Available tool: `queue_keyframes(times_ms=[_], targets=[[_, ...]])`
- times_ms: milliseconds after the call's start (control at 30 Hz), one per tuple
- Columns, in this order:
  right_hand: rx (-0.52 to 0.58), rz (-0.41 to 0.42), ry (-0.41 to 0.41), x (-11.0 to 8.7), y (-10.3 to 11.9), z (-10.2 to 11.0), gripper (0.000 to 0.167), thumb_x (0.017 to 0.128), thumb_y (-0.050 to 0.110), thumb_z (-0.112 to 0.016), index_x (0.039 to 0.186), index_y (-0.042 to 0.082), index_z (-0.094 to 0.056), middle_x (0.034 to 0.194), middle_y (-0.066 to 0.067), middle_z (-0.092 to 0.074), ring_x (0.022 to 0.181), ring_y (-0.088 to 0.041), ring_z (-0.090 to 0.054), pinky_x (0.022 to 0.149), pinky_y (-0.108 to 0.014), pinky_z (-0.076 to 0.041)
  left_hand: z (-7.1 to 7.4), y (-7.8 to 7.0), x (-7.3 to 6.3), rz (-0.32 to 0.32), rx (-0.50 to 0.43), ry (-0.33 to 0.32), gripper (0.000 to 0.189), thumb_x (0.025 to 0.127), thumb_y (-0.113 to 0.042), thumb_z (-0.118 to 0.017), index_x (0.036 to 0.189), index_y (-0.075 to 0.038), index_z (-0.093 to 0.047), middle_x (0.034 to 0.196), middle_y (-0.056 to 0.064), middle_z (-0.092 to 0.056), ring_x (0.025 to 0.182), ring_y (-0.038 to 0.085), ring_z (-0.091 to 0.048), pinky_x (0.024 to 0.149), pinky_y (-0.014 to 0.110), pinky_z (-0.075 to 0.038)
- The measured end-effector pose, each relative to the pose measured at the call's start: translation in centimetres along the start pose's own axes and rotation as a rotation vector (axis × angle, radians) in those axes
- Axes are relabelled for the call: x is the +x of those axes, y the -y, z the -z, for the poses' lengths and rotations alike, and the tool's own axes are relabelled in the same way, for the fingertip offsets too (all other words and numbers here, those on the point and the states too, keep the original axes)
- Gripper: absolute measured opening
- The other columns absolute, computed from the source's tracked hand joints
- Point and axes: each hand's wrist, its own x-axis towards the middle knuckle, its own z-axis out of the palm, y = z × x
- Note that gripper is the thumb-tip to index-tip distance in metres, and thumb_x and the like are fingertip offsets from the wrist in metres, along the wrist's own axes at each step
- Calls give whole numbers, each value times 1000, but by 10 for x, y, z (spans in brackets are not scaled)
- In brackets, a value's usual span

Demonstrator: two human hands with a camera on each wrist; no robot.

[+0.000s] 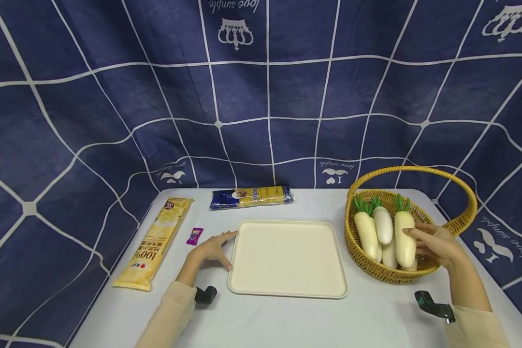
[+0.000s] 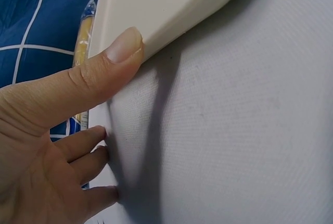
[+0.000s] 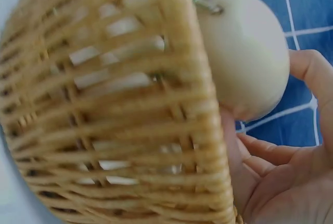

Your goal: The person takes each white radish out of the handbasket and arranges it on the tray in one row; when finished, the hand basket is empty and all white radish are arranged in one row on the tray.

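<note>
My right hand (image 1: 439, 244) reaches over the right rim of a wicker basket (image 1: 352, 241) and holds a white radish (image 1: 404, 237) with green leaf stubs. The thumb lies on top of the radish, while some fingers are hidden beside it. In the right wrist view the radish's rounded end (image 3: 244, 52) shows above the weave. More white radishes (image 1: 367, 232) lie in the basket. At the left, my left hand (image 1: 209, 249) is spread by the edge of a cream tray (image 1: 289, 258). Its thumb (image 2: 125, 49) overlaps the tray's rim in the left wrist view.
A long yellow pasta packet (image 1: 156, 241) lies at the table's left, beside a small purple wrapped sweet (image 1: 195, 236). Behind the tray is a blue and yellow pasta packet (image 1: 252, 197). The basket's tall handle (image 1: 417, 169) arches over its far side. A blue checked cloth (image 1: 287, 96) hangs behind.
</note>
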Motion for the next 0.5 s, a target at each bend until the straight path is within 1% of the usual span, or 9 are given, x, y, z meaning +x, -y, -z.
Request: queue_keyframes(times_ms=[100,200,300,400,500], targets=[[59,23,-10,-7,4,-6,85,93,28,-55,143,-16,-2,80,11,-59,66,-4,-61,64,-22,-57,1,-1,0,-5,-2,-3,110,49,-17,-91,145,-14,-37,151,21,-26,139,42,-21,111,60,-18],[130,62,1,-14,7,-14,83,94,24,-54,143,-16,-1,84,13,-59,70,-3,-62,65,-22,-57,1,-1,0,-10,-7,-2,110,49,-16,-91,145,-13,-37,151,21,-26,139,42,-21,112,59,-17],[179,122,33,-22,8,-22,79,95,19,-52,141,-18,0,89,13,-58,74,-5,-63,67,-23,-57,0,0,1,-12,-11,1,110,49,-15,-91,145,-13,-37,151,21,-25,139,41,-20,112,58,-16],[230,153,54,-30,9,-31,75,95,15,-51,142,-17,-1,90,11,-61,75,-9,-66,67,-26,-58,0,0,0,-10,-10,2,110,49,-16,-91,145,-13,-37,151,20,-25,139,41,-20,112,58,-16],[242,183,73,-38,9,-41,75,95,13,-50,142,-16,-1,91,10,-64,76,-10,-66,65,-26,-58,1,0,0,-9,-7,0,110,49,-16,-91,145,-13,-37,151,21,-26,139,41,-20,112,59,-16]])
